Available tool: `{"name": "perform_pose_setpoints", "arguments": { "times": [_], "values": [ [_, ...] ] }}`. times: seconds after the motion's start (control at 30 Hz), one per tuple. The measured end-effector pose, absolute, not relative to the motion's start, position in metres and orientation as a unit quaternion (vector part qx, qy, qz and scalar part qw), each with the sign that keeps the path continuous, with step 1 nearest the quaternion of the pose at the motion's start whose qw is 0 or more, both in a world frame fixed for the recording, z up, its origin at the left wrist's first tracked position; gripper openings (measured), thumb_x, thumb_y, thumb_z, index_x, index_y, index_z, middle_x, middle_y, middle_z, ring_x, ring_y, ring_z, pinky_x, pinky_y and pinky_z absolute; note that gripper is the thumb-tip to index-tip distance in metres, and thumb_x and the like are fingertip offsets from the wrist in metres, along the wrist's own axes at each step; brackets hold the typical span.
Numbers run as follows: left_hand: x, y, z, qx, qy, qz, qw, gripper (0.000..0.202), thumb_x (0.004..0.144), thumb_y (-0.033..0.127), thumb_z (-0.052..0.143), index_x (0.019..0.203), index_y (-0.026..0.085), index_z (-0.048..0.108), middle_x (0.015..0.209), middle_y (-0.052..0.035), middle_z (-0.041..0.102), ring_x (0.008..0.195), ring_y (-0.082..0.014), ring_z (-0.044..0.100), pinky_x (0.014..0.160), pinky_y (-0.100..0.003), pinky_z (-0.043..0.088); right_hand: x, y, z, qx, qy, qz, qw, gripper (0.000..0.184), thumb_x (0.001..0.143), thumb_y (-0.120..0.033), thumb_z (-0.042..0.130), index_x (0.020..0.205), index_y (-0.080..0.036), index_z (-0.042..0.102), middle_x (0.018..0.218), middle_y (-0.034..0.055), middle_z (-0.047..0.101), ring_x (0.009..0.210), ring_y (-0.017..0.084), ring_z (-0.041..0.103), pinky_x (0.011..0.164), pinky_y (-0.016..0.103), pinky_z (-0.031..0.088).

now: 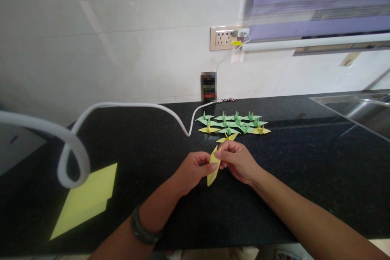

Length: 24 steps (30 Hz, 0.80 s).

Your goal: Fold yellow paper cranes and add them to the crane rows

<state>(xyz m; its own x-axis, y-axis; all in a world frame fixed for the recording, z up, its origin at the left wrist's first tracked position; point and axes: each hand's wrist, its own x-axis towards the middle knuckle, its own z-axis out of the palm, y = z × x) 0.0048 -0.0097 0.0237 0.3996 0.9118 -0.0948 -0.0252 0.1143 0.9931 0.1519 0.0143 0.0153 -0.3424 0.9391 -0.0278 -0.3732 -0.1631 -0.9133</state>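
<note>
A narrow piece of folded yellow paper is pinched between both hands above the black counter. My left hand grips its near, lower part, thumb lying across the front. Higher up, my right hand closes on the far edge with thumb and fingers. Just beyond the hands stand several green paper cranes in rows, with a few yellow ones, such as the yellow paper crane at the left. Another yellow crane sits partly hidden behind my right hand.
Yellow paper sheets lie on the counter at the left. A white cable loops across from the left to a phone-like device leaning on the wall. At the back is a wall socket; a metal sink is at the right.
</note>
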Motion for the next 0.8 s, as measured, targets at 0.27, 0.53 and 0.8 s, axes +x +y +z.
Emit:
{"name": "perform_pose_setpoints", "arguments": {
  "times": [0.27, 0.53, 0.8],
  "values": [
    [0.005, -0.009, 0.017, 0.572, 0.451, 0.352, 0.588, 0.021, 0.067, 0.032, 0.057, 0.066, 0.012, 0.054, 0.06, -0.0001, 0.053, 0.053, -0.0084, 0.045, 0.051, -0.021, 0.035, 0.163, 0.026, 0.019, -0.337, -0.405, 0.659, 0.537, 0.021, 0.07, -0.03, 0.058, 0.059, -0.015, 0.051, 0.047, -0.0045, 0.046, 0.039, 0.005, 0.04, 0.039, 0.018, 0.039],
    [0.005, -0.005, 0.017, 0.62, 0.474, 0.369, 0.505, 0.025, 0.069, 0.037, 0.053, 0.068, 0.012, 0.056, 0.059, 0.0003, 0.052, 0.051, -0.0082, 0.043, 0.047, -0.02, 0.033, 0.162, 0.02, 0.014, -0.308, -0.513, 0.7, 0.39, 0.016, 0.063, -0.025, 0.065, 0.071, -0.013, 0.059, 0.066, -0.0004, 0.057, 0.048, 0.005, 0.048, 0.043, 0.018, 0.041],
    [0.006, -0.007, 0.02, 0.646, 0.508, 0.391, 0.415, 0.027, 0.07, 0.038, 0.051, 0.07, 0.014, 0.063, 0.053, 0.0015, 0.053, 0.047, -0.0079, 0.041, 0.044, -0.02, 0.029, 0.161, 0.024, 0.01, -0.323, -0.517, 0.675, 0.416, 0.013, 0.066, -0.026, 0.063, 0.071, -0.014, 0.059, 0.067, -0.0002, 0.057, 0.049, 0.006, 0.049, 0.048, 0.019, 0.042]
  ]
}}
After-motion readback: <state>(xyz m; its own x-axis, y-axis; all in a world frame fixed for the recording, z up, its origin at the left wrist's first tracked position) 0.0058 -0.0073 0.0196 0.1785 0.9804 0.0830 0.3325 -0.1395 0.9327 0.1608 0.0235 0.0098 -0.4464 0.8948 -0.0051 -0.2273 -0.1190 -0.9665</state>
